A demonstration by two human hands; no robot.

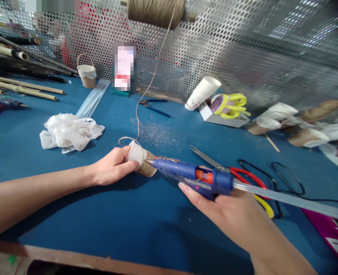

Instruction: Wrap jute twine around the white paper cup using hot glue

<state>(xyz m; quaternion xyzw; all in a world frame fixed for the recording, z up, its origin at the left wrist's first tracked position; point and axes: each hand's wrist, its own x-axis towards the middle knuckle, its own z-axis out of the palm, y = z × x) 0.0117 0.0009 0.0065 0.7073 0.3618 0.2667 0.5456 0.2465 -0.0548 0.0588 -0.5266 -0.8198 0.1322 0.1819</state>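
My left hand is closed around a white paper cup, which lies tilted on its side just over the blue table. Brown twine wraps the cup's lower part, and a loose strand of twine runs up from it to a large spool. My right hand grips a blue hot glue gun with a long clear glue stick in its back end. The metal nozzle points left and meets the twine-wrapped side of the cup, touching or very close. Fingers on the gun's handle are partly hidden.
Scissors with red and yellow handles lie behind the glue gun, beside a black cable. White lace, a finished small basket, pliers, stacked cups and a second glue gun stand around. A perforated metal panel closes the back.
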